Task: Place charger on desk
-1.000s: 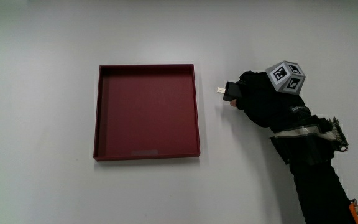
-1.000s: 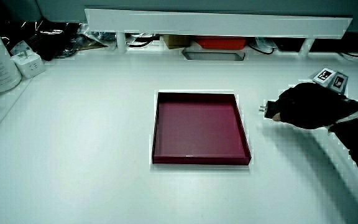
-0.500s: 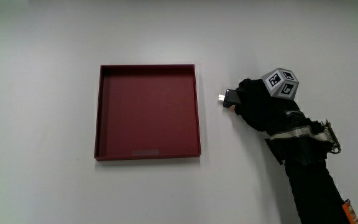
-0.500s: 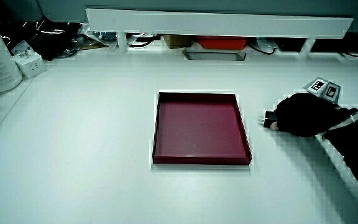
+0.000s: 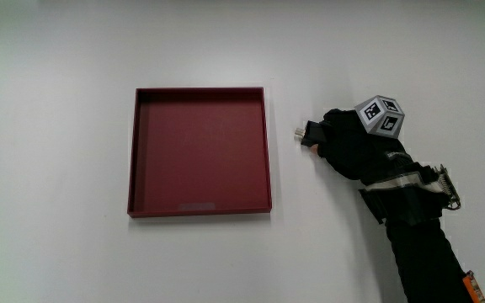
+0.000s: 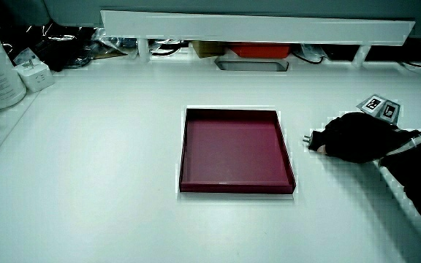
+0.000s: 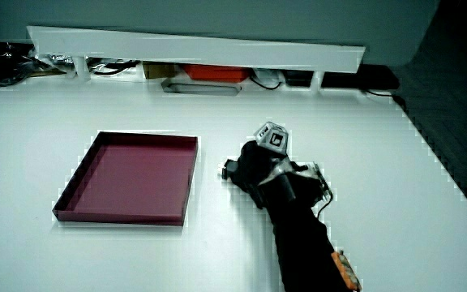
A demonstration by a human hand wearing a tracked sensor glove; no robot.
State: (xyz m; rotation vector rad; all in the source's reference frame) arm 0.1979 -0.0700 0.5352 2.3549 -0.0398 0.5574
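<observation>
The charger (image 5: 308,134), a small black block with pale prongs pointing at the shallow dark-red tray (image 5: 199,151), lies low on the white table (image 5: 57,101) just beside the tray's rim, apart from it, with the hand (image 5: 348,143) (its patterned cube (image 5: 380,115) uppermost) curled around its end. Against the picture from a second ago the charger sits a little lower, and the hand has sunk flatter toward the tabletop, as a side view shows (image 6: 357,137). The tray has not shifted.
</observation>
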